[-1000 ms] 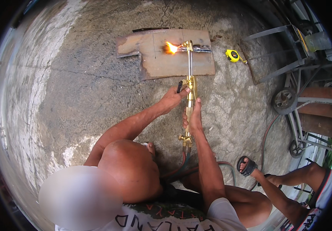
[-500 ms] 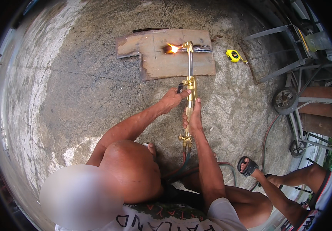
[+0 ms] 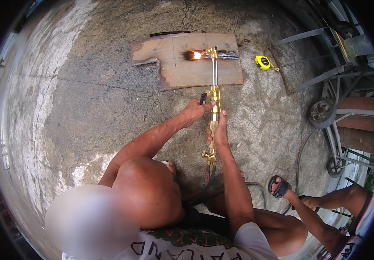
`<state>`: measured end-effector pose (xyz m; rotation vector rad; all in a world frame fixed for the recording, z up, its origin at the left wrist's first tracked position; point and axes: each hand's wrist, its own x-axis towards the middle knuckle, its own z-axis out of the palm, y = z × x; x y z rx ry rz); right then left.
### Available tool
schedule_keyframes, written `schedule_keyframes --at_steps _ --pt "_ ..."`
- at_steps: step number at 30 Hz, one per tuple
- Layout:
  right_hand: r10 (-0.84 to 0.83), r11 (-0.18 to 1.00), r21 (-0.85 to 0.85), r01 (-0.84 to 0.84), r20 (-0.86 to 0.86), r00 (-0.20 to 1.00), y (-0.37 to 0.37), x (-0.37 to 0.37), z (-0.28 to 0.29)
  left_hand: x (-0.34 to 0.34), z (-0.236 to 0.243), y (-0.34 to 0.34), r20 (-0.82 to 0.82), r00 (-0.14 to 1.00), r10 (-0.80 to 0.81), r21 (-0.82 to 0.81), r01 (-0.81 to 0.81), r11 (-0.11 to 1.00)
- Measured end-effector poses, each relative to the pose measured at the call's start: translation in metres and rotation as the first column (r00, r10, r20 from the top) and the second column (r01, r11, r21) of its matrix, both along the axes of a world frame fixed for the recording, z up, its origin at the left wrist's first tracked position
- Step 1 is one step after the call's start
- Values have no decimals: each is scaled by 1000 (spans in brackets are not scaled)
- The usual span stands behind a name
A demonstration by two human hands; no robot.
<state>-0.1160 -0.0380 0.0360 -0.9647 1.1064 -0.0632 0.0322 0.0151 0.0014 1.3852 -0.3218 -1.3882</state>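
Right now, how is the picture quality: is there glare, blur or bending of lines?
Head view: the flame at the cutting torch tip blooms white on the rusty steel plate; straight edges bend toward the dark round rim; daylight is soft, shadows faint; a smooth blurred patch covers the lower left; the left hand and right hand look sharp.

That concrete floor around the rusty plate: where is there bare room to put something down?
The concrete floor left of the rusty steel plate lies bare. A smaller patch sits between the plate and the left hand. The right is crowded: yellow tape measure, metal cart, hoses, someone's sandalled foot.
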Motion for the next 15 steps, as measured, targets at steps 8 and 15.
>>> schedule_keyframes --at_steps 8,15 --pt "11 1000 15 -10 -7 1000 -2 -1 -4 0 2 -1 -33 999 6 3 -6 1000" --pt "6 1000 27 -6 -12 1000 -1 1 -3 -3 -12 -2 45 996 73 -19 -72 997"
